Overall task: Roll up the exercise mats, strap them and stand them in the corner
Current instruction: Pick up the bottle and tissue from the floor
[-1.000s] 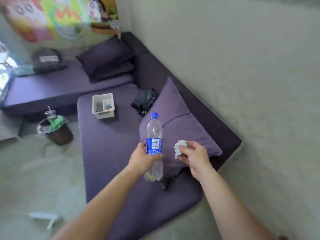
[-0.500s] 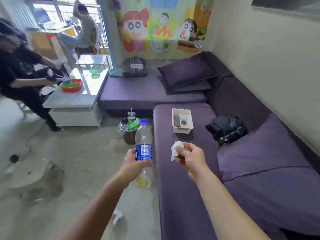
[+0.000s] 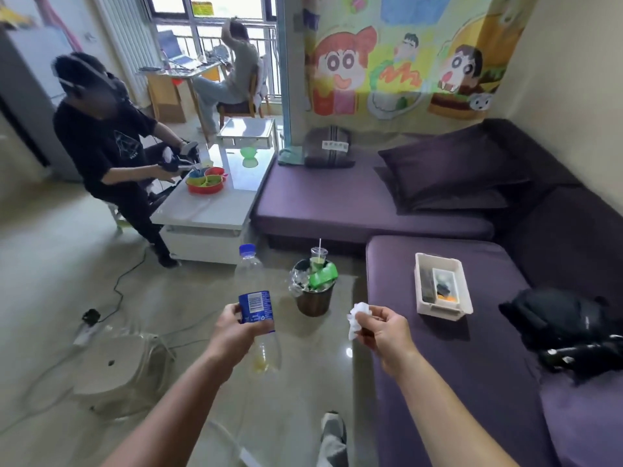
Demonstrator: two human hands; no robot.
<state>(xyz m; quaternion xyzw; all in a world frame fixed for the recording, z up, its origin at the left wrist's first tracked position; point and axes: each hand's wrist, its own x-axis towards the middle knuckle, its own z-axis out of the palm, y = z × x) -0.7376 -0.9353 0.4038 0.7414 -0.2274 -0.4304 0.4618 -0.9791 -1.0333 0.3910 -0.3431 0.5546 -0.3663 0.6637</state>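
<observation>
My left hand (image 3: pixel 236 332) grips a nearly empty clear plastic bottle (image 3: pixel 257 308) with a blue cap and blue label, held upright over the floor. My right hand (image 3: pixel 384 335) pinches a crumpled white tissue (image 3: pixel 356 316) between thumb and fingers. Both hands are out in front of me, a little short of a small dark waste bin (image 3: pixel 313 294) stuffed with rubbish and a plastic cup. No exercise mat shows in this view.
A purple corner sofa (image 3: pixel 404 203) fills the right side, bearing a white box (image 3: pixel 441 291), a black bag (image 3: pixel 566 328) and cushions. A white coffee table (image 3: pixel 215 214) stands behind the bin. One person stands at left, another sits by the window. A clear stool (image 3: pixel 118 369) and cables lie on the floor.
My view has swung left from the sofa corner toward the room. Both hands keep their hold on the bottle and the tissue, which now hang over the floor near the bin.
</observation>
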